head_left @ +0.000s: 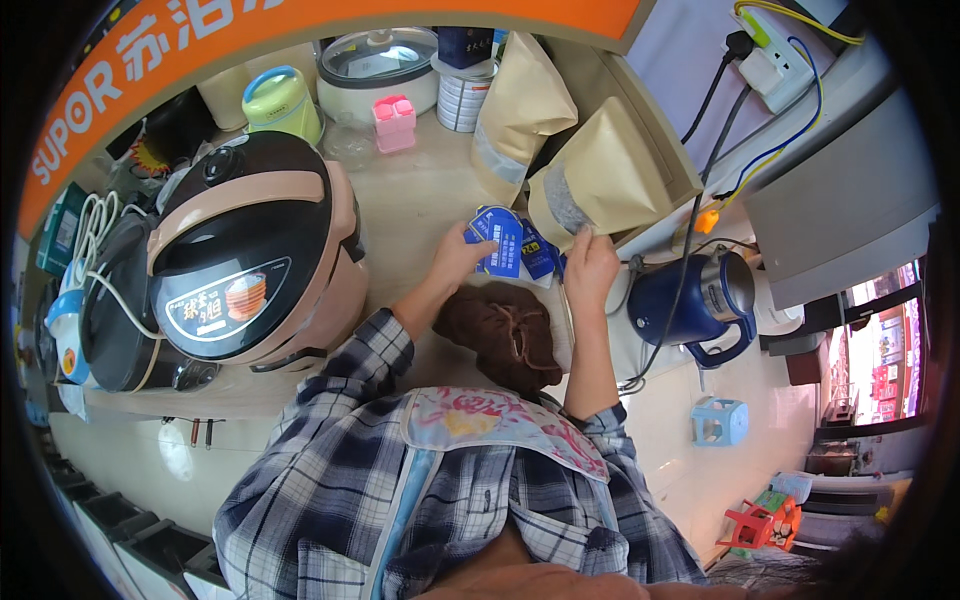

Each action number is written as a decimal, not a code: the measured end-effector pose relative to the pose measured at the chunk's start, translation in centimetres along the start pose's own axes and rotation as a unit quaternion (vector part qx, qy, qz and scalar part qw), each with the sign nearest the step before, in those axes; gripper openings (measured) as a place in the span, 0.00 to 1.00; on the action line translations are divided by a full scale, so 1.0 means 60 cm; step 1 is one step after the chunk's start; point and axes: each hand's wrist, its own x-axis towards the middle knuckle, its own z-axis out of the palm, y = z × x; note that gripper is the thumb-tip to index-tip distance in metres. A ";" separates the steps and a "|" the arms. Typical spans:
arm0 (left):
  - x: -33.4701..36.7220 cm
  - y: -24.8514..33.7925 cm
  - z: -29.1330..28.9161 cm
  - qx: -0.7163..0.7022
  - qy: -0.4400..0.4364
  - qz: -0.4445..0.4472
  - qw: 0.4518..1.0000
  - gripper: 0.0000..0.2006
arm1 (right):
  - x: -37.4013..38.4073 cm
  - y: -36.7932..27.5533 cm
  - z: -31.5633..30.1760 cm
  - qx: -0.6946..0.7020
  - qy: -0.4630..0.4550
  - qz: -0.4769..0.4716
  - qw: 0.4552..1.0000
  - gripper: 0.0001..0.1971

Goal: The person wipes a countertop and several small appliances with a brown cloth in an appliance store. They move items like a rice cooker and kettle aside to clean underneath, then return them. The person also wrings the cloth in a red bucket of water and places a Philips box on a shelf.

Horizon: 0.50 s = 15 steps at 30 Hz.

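Left hand [455,258] is closed on blue packets [503,240], fingers wrapped round their left edge. Right hand [590,268] grips the lower edge of a tan paper bag [605,175], fingers curled on it. The packets sit just left of this bag, touching its lower corner. A second tan bag [515,110] stands behind and left of the first. A pink rice cooker [250,255] sits well left of the bag; a blue kettle [690,295] lies just right, below it. A brown cloth [505,330] rests beneath both hands.
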 end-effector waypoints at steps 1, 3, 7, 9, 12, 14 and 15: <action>0.007 -0.002 0.005 -0.007 -0.006 -0.008 1.000 0.18 | -0.004 -0.024 -0.022 0.072 -0.022 0.047 0.996 0.15; 0.022 0.011 0.025 -0.013 -0.026 -0.019 0.999 0.22 | -0.008 -0.042 -0.048 0.260 -0.043 0.132 0.956 0.15; 0.059 0.022 0.070 0.049 0.009 0.003 0.999 0.22 | -0.011 -0.073 -0.079 0.440 -0.060 0.199 0.873 0.12; 0.087 0.010 0.084 0.012 -0.022 -0.004 1.000 0.23 | -0.018 -0.076 -0.085 0.450 -0.049 0.198 0.869 0.13; 0.112 0.006 0.094 0.046 -0.029 -0.001 0.999 0.24 | -0.028 -0.078 -0.091 0.426 -0.021 0.184 0.885 0.13; 0.107 0.013 0.101 0.080 -0.025 -0.005 0.996 0.22 | -0.034 -0.076 -0.094 0.346 0.008 0.155 0.925 0.12; 0.094 0.027 0.106 0.088 -0.025 -0.014 0.996 0.21 | -0.037 -0.068 -0.096 0.278 0.026 0.133 0.951 0.12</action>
